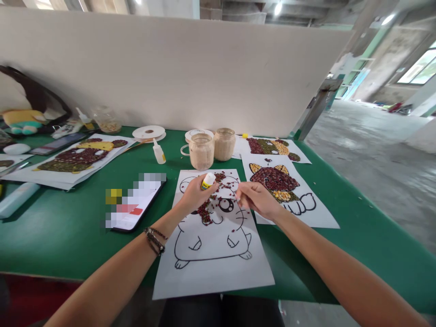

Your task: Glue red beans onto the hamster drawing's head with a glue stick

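A white sheet with a black outline drawing of a hamster (213,240) lies on the green table in front of me. Dark red beans (207,210) cover part of the drawn face. My left hand (195,194) is closed round a small white glue bottle (207,180) with a yellow label, held over the upper left of the drawing. My right hand (256,199) hovers over the right side of the face, fingers pinched together; what they hold is too small to make out.
Two glass jars (201,151) stand behind the sheet. Beside it on the right lies a finished bean picture (277,181), another behind it (272,146). A phone (136,204) lies to the left, with another glue bottle (158,152), tape rolls (148,132) and more bean pictures (78,156).
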The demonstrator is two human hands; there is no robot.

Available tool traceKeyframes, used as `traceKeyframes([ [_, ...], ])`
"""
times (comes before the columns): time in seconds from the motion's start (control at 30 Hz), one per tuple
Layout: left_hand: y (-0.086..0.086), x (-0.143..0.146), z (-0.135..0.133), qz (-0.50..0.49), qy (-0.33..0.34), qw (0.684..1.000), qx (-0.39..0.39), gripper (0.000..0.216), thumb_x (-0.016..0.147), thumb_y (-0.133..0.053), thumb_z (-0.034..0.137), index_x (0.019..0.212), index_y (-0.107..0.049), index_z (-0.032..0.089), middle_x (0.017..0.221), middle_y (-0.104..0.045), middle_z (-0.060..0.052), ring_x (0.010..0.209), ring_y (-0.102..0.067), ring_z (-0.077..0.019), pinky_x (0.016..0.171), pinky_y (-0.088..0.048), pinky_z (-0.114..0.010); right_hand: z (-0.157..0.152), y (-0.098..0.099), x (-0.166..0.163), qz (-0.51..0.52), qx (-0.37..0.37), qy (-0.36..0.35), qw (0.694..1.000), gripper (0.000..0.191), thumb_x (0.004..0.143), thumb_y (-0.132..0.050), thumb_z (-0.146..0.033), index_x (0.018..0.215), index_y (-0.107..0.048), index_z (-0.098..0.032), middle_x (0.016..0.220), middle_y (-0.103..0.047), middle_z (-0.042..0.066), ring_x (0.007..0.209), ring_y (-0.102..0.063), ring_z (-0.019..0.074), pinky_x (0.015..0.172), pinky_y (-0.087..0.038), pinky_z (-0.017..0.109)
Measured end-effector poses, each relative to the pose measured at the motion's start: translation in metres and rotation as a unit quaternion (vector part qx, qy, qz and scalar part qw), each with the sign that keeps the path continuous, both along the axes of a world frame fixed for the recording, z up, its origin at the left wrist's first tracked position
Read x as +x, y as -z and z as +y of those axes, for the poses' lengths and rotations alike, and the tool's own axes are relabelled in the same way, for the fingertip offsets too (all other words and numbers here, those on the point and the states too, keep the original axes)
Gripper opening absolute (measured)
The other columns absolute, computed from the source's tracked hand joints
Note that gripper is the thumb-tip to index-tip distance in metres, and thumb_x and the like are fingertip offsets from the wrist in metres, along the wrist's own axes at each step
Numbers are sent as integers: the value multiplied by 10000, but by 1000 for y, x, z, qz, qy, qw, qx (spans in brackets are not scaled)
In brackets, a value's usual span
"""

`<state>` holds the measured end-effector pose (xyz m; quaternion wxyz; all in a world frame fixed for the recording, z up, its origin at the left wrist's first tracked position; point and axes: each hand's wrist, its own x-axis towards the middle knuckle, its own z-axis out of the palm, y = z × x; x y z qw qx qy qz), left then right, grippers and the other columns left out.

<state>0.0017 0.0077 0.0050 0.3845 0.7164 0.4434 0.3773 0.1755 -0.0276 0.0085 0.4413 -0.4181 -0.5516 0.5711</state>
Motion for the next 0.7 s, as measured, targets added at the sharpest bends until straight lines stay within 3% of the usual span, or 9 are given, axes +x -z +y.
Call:
traceKeyframes([
  [0.03, 0, 0, 0, 2, -3, 1000, 5, 205, 691, -484, 357, 616, -461, 167, 427, -401, 68, 388, -342, -62, 392, -285, -186, 2, 0, 2, 5, 10, 2, 1000, 197, 673, -604, -366, 651, -580, -172, 474, -536, -68, 357, -405, 21, 453, -422, 183],
  [0.13, 1, 0, 1, 12, -4, 1000, 12, 209, 699, -479, 353, 601, -445, 171, 430, -399, 67, 392, -339, -62, 399, -281, -188, 6, 0, 6, 22, 28, 24, 999, 200, 589, -683, -288, 723, -590, -172, 641, -604, -38, 442, -481, 25, 430, -389, 166],
  [0.27, 1, 0, 0, 19, 0, 1000, 7, 215, 711, -472, 358, 605, -424, 177, 440, -400, 67, 387, -334, -61, 398, -275, -191, 5, -2, 8, 9, 5, 42, 999, 255, 681, -578, -415, 704, -579, -161, 404, -507, -82, 247, -272, 2, 306, -262, 170],
  [0.4, -2, 0, -2, 28, -5, 1000, -2, 222, 715, -471, 359, 596, -419, 179, 437, -375, 72, 377, -326, -59, 395, -271, -194, 3, -1, 7, 47, 13, 67, 997, 384, 733, -493, -479, 500, -451, -177, 246, -275, -124, 248, -220, 9, 477, -408, 195],
  [0.47, -3, 0, -3, 30, -3, 1000, -5, 225, 720, -465, 360, 594, -417, 179, 435, -374, 73, 369, -324, -57, 391, -269, -194, 4, 0, 7, 53, 11, 67, 996, 431, 722, -496, -497, 454, -381, -179, 267, -312, -107, 283, -272, 15, 501, -406, 199],
  [0.57, -1, 0, -3, 32, 4, 999, -3, 208, 725, -460, 357, 623, -429, 178, 440, -396, 71, 361, -328, -56, 387, -269, -193, 7, 2, 8, 52, 27, 52, 997, 262, 630, -642, -384, 617, -477, -181, 455, -487, -82, 432, -428, 38, 484, -364, 187],
  [0.63, 0, -1, -2, 32, 6, 999, 0, 204, 725, -458, 355, 627, -423, 179, 441, -396, 72, 361, -328, -55, 387, -269, -191, 9, 3, 8, 52, 35, 51, 997, 298, 575, -696, -301, 776, -502, -196, 566, -519, -77, 536, -473, 51, 502, -355, 185],
  [0.7, 1, 0, -1, 30, 7, 1000, -1, 207, 723, -459, 354, 621, -414, 179, 441, -393, 73, 364, -329, -54, 388, -269, -190, 9, 4, 8, 34, 22, 56, 998, 303, 592, -679, -316, 808, -506, -190, 545, -494, -81, 513, -441, 47, 501, -347, 189],
])
